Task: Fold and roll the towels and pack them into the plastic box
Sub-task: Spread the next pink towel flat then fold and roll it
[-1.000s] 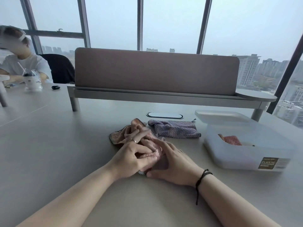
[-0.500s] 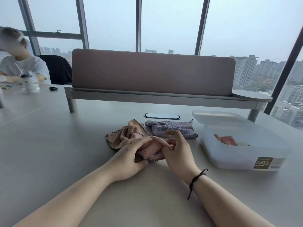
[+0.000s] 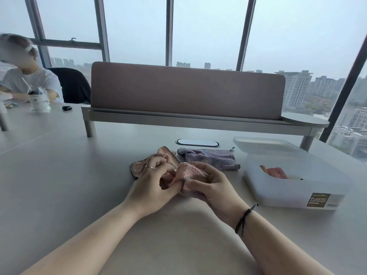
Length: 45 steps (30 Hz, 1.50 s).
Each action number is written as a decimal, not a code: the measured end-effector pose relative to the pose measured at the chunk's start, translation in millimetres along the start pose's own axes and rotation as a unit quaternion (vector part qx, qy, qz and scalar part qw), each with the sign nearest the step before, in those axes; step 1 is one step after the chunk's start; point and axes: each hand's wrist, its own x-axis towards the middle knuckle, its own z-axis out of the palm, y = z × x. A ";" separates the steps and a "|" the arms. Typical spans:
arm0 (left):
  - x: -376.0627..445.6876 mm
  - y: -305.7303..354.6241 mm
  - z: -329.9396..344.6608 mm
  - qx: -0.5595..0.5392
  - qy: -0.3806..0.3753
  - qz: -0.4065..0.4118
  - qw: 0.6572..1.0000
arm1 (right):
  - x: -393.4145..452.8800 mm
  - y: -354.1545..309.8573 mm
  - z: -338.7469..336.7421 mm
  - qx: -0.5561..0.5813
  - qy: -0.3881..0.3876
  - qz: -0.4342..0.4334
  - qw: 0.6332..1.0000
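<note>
Roll (image 3: 190,175) half done: right hand (image 3: 214,187) grips it, left hand (image 3: 153,181) pinches the loose tail. Keep tension, edges aligned, then into box (image 3: 294,197).

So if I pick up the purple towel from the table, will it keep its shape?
Probably not. The purple towel lies loosely bunched and wrinkled, so it would likely sag and unfold. It looks like thin woven cloth, so it is probably light. It lies flat, so it is unlikely to roll.

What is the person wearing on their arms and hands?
Both forearms are bare, with no sleeves in view. The left hand has a thin ring on one finger. The right hand has a dark cord bracelet at the wrist.
</note>
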 end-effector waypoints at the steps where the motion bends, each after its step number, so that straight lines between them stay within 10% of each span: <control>1: -0.5 0.9 -1.0 0.005 0.001 -0.001 1.000 | -1.0 -1.1 0.8 -0.002 -0.017 -0.004 1.000; 14: -0.4 12.2 -1.1 -0.012 0.087 0.018 0.996 | 6.9 -8.8 2.5 -0.089 0.076 -0.125 0.985; 19: 3.8 2.1 -17.7 0.105 0.143 -0.114 0.978 | 7.4 -24.4 -17.1 -0.062 0.117 -0.162 0.978; 24: 12.2 -9.2 -27.0 -0.117 0.073 -0.110 0.984 | -1.4 -28.6 -43.2 -0.022 0.102 -0.134 0.986; 26: 10.8 4.0 -28.0 -0.320 -0.043 -0.159 0.933 | -10.7 -31.7 -53.4 0.028 0.029 -0.072 0.997; 30: -2.0 12.5 -34.8 -0.648 -0.336 -0.140 0.669 | -32.4 -43.8 -64.6 0.194 -0.195 0.013 0.961; 32: -3.6 5.8 -41.1 -0.694 -0.385 -0.088 0.602 | -36.5 -45.1 -72.2 0.246 -0.279 -0.028 0.928; 35: -3.7 -2.2 -54.2 -0.632 -0.351 -0.116 0.681 | -35.6 -49.2 -68.1 0.252 -0.272 -0.026 0.928; 39: -7.2 -10.6 -43.5 -0.530 -0.324 -0.212 0.755 | -18.9 -29.2 -72.7 0.016 -0.051 0.067 0.996; 45: 4.4 -30.4 -28.0 -0.090 -0.138 -0.125 0.978 | 1.7 4.5 -71.8 -0.258 0.169 0.023 0.951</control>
